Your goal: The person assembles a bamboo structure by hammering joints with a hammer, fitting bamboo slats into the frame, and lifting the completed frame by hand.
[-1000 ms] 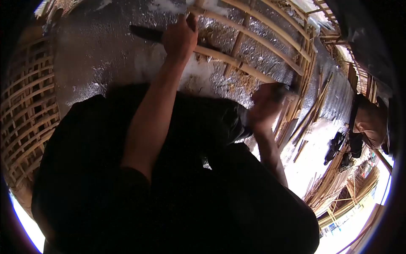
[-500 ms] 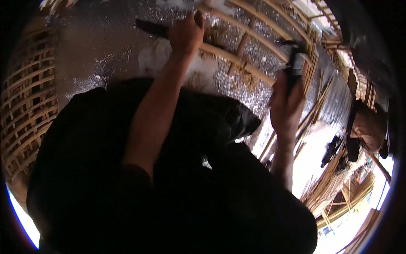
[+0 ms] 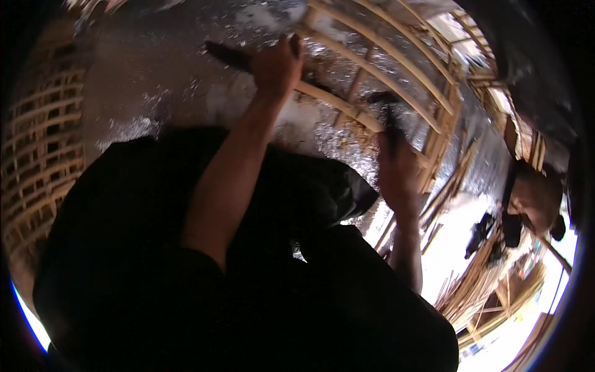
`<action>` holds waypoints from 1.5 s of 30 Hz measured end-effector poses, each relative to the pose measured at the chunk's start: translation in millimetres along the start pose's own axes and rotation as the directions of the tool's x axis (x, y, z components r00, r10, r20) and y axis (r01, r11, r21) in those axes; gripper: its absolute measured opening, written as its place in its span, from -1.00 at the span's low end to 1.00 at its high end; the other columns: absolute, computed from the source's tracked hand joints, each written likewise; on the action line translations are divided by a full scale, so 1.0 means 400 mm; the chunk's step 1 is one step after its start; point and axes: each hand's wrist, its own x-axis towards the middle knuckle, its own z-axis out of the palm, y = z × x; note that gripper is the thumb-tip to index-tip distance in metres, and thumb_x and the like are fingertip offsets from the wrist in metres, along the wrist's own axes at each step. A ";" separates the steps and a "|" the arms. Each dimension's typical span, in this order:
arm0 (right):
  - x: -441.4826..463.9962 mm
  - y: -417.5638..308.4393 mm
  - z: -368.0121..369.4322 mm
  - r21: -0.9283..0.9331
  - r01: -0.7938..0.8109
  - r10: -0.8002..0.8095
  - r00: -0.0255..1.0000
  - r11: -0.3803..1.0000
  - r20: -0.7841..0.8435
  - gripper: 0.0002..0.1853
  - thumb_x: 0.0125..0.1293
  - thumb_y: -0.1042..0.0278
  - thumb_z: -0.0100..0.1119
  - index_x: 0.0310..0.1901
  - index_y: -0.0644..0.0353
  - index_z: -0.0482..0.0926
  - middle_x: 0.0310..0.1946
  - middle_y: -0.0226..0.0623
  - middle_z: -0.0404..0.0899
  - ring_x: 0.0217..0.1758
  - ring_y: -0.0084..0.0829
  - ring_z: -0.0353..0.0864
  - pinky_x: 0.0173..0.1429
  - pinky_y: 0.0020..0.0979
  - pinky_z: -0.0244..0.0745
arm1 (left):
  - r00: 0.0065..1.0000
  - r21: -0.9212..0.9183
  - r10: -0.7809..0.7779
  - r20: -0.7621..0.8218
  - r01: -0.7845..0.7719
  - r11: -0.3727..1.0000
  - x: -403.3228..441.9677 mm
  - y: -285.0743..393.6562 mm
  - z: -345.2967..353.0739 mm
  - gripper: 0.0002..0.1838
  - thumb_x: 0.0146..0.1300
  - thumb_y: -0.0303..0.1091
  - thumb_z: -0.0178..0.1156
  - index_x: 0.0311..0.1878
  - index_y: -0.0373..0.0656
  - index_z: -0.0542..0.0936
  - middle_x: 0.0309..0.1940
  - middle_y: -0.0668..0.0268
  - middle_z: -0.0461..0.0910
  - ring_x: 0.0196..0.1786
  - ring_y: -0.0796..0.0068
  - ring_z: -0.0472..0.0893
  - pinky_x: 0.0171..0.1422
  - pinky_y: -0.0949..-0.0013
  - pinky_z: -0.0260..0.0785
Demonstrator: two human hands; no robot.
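The person wears black clothing [image 3: 260,316], a broad dark shape with rounded outlines, filling the lower middle of the frame. Left of centre, a short sleeve [image 3: 201,266] ends in a slightly curved hem, leaving the left forearm [image 3: 229,186] and left hand [image 3: 277,67] bare. The right forearm [image 3: 406,242] and right hand [image 3: 400,177] are bare too. Near the centre, a fold of cloth [image 3: 356,195] comes to a blunt corner with a faint grey sheen. Shadow makes it impossible to tell shirt from trousers.
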 end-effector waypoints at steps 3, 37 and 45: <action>0.004 0.021 0.012 -0.307 -0.145 0.108 0.985 0.941 -0.135 -0.67 0.61 0.19 -0.04 0.06 0.34 0.51 -0.16 0.24 0.66 -0.24 0.26 0.65 -0.20 0.06 0.61 | 0.994 -0.079 -0.033 0.109 0.041 0.996 0.114 0.036 -0.038 -0.54 0.51 0.13 0.04 -0.16 -0.08 0.67 -0.43 -0.09 0.71 -0.34 -0.12 0.75 -0.24 -0.14 0.59; -0.038 -0.097 -0.177 0.578 -0.214 0.389 0.900 0.787 -0.195 -0.87 0.59 0.33 0.08 -0.12 0.19 0.51 -0.46 -0.38 0.51 -0.58 -0.65 0.37 -0.50 -0.53 0.26 | 0.972 -0.142 -0.039 0.231 0.073 0.987 0.009 0.124 -0.133 -0.44 0.53 0.21 -0.01 -0.04 -0.13 0.68 -0.30 -0.06 0.73 -0.15 -0.14 0.75 -0.03 -0.13 0.60; -0.028 0.019 -0.008 -0.129 -0.134 0.115 0.983 0.983 -0.141 -0.74 0.57 0.24 0.14 0.07 0.28 0.56 -0.45 -0.14 0.59 -0.43 -0.33 0.60 -0.37 -0.43 0.40 | 0.924 -0.010 -0.167 0.343 0.182 0.983 0.012 0.076 -0.100 -0.35 0.53 0.30 -0.07 0.18 -0.13 0.58 -0.18 -0.08 0.73 -0.07 -0.15 0.74 0.03 -0.16 0.59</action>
